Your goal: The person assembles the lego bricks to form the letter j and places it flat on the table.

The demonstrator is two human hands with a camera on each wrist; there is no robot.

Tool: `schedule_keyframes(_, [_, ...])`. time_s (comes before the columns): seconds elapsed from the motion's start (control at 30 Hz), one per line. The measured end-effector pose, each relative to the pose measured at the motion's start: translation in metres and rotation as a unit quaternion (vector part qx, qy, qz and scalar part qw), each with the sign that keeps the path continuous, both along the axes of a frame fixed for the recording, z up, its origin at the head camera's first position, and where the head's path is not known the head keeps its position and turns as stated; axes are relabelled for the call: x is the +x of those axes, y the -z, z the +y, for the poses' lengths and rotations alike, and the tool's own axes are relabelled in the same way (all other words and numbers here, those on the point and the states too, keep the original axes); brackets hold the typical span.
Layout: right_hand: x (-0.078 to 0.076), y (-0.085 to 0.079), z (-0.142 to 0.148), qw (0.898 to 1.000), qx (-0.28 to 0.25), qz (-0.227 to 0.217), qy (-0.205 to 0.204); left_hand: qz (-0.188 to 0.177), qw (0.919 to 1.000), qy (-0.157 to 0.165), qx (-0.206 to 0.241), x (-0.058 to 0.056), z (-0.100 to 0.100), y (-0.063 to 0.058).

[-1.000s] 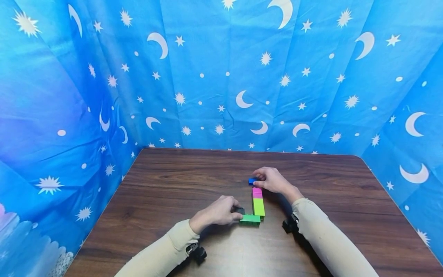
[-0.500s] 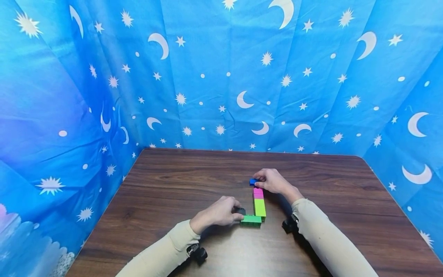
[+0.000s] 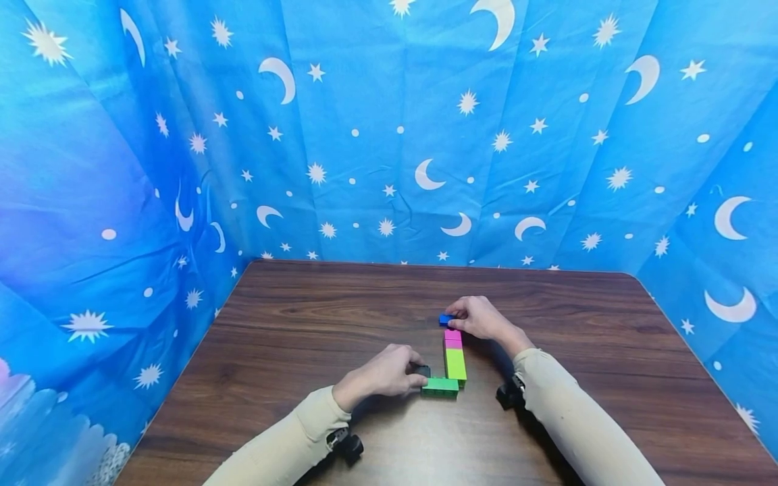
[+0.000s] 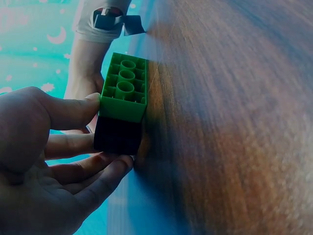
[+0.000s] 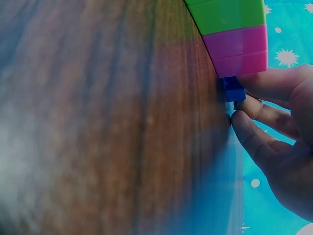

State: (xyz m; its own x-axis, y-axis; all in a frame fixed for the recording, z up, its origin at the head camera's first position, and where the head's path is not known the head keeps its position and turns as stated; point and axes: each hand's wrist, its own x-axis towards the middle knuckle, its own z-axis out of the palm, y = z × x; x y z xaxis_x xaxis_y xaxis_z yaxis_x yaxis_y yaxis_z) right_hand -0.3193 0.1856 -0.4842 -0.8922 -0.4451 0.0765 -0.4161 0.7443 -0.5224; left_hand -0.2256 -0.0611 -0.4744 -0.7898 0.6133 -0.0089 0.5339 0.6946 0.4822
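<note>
A green toy building brick (image 3: 440, 387) lies on its side at the near end of an L-shaped row, its hollow underside (image 4: 126, 81) showing in the left wrist view. Behind it sits a black brick (image 4: 117, 134). My left hand (image 3: 385, 371) holds these two, thumb on the green brick and fingertips at the black one. From the green brick's right end, a lime brick (image 3: 455, 364) and pink bricks (image 3: 452, 339) run away from me. At the far end my right hand (image 3: 480, 317) pinches a small blue brick (image 5: 234, 89), partly hidden by its fingers.
Everything rests on a dark wood-grain table (image 3: 304, 317). A blue curtain (image 3: 365, 101) with moons and stars hangs behind and at both sides. Black wrist cameras (image 3: 346, 445) are strapped below each sleeve.
</note>
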Motion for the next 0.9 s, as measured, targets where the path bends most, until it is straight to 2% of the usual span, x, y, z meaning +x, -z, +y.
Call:
schedule_keyframes(0.4, [0.003, -0.002, 0.007, 1.0, -0.005, 0.009, -0.016, -0.003, 1.0, -0.003, -0.001, -0.002, 0.0, -0.001])
schedule_keyframes(0.9, [0.003, -0.003, 0.011, 1.0, 0.001, -0.008, -0.025, -0.005, 1.0, 0.003, -0.005, -0.005, 0.001, 0.0])
